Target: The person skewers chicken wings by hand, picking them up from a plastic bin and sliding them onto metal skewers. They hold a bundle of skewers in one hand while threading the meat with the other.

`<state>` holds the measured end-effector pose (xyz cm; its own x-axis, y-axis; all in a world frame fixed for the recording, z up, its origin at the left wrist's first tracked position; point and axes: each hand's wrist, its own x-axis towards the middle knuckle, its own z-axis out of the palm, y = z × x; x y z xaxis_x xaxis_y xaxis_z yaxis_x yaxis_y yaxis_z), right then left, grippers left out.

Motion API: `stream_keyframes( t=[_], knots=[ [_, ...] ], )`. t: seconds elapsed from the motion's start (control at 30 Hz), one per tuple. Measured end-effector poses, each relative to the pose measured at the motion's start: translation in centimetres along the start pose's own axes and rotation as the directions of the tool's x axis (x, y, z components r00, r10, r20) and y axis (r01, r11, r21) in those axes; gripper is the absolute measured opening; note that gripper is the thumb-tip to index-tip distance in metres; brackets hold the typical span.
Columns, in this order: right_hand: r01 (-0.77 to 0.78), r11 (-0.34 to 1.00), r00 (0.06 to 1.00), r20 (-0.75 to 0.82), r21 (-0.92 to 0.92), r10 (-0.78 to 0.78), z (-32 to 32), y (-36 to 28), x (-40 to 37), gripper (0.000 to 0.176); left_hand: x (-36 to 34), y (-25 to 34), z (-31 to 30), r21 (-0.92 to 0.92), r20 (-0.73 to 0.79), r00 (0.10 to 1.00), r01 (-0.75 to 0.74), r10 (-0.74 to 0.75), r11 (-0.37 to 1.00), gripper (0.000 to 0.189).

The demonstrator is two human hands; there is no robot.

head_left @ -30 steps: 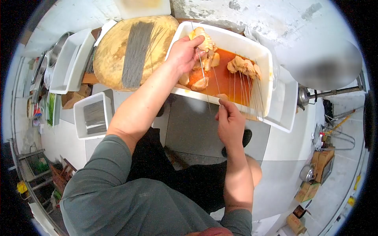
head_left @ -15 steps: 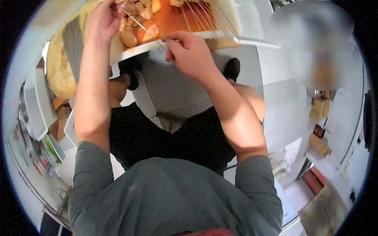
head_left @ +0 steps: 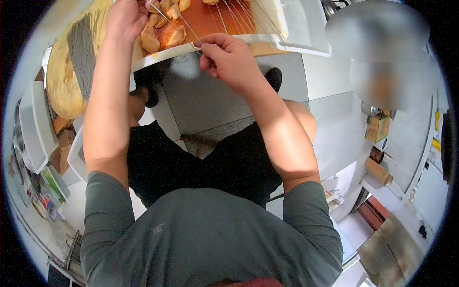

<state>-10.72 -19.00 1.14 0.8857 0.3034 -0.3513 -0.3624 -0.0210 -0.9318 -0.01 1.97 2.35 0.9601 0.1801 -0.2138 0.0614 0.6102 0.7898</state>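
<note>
My right hand (head_left: pixel 228 61) pinches a thin metal skewer (head_left: pixel 189 29) near its lower end, just over the front rim of a white tray. Up at the frame's top edge, my left hand (head_left: pixel 125 20) has its fingers closed around a piece of raw meat at the skewer's far end; the fingertips are partly cut off. Beneath the skewer lie chunks of marinated meat (head_left: pixel 151 40) in the tray (head_left: pixel 165 55), along with orange-red liquid. Several skewers (head_left: pixel 239 16) fan out over the tray's right side, their meat just visible at the top.
A bundle of grey metal skewers (head_left: pixel 82 55) lies on a round wooden board (head_left: pixel 60 88) left of my left forearm. Right of the tray is a white container (head_left: pixel 313 33). Farther right are a blurred area and a cardboard box (head_left: pixel 377 128). White bins (head_left: pixel 34 126) stand at far left.
The view has shifted slightly, so the scene sits a little further left and up. Both hands keep their grip, and the right hand stays by the tray's front rim.
</note>
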Motion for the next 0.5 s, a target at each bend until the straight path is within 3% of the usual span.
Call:
stream_keyframes(
  t=[0.1, 0.17, 0.2, 0.23, 0.27, 0.3, 0.33, 0.37, 0.5],
  knots=[
    [0.021, 1.0, 1.0, -0.006, -0.002, -0.021, 0.4, 0.4, 0.2, 0.021, 0.4, -0.2, -0.7, 0.014, 0.033, 0.999, 0.024, -0.024, 1.0, 0.017],
    [0.043, 0.984, 0.999, -0.026, -0.173, -0.048, 0.0, 0.8, 0.1, 0.021, 0.5, 0.2, -1.0, 0.08, 0.065, 0.998, 0.02, -0.025, 0.997, 0.019],
    [0.081, 0.964, 0.996, -0.006, -0.254, -0.086, 0.1, 0.6, 0.7, 0.021, -1.5, 0.8, 1.6, 0.214, -0.145, 0.986, -0.045, 0.078, 0.976, 0.017],
    [0.075, 0.953, 0.996, -0.031, -0.292, -0.087, 0.3, 0.3, 0.8, 0.023, -0.3, 0.8, 0.5, 0.255, -0.205, 0.977, 0.112, -0.059, 0.96, 0.017],
    [0.065, 0.943, 0.995, -0.056, -0.325, -0.088, 0.5, 0.1, 0.3, 0.026, 1.0, -0.3, -1.1, 0.271, -0.267, 0.963, 0.102, -0.027, 0.957, 0.02],
    [0.092, 0.947, 0.992, -0.056, -0.308, -0.115, 0.6, 0.3, 0.2, 0.025, 3.4, -2.2, -3.8, 0.101, 0.078, 0.994, -0.08, 0.073, 0.992, 0.029],
    [0.11, 0.949, 0.989, -0.067, -0.294, -0.135, 0.6, 0.5, 0.1, 0.025, 1.0, -0.5, -1.2, 0.054, -0.032, 0.999, -0.002, 0.004, 0.999, 0.014],
    [0.097, 0.955, 0.989, -0.078, -0.281, -0.123, 0.8, 0.4, 0.1, 0.024, 0.0, 0.1, 0.2, 0.104, -0.083, 0.997, 0.002, 0.006, 0.995, 0.014],
    [0.071, 0.973, 0.988, -0.121, -0.221, -0.1, 1.7, 0.5, 0.1, 0.02, 0.1, -0.3, -0.4, 0.024, 0.003, 1.0, -0.008, 0.008, 1.0, 0.016]
  ],
)
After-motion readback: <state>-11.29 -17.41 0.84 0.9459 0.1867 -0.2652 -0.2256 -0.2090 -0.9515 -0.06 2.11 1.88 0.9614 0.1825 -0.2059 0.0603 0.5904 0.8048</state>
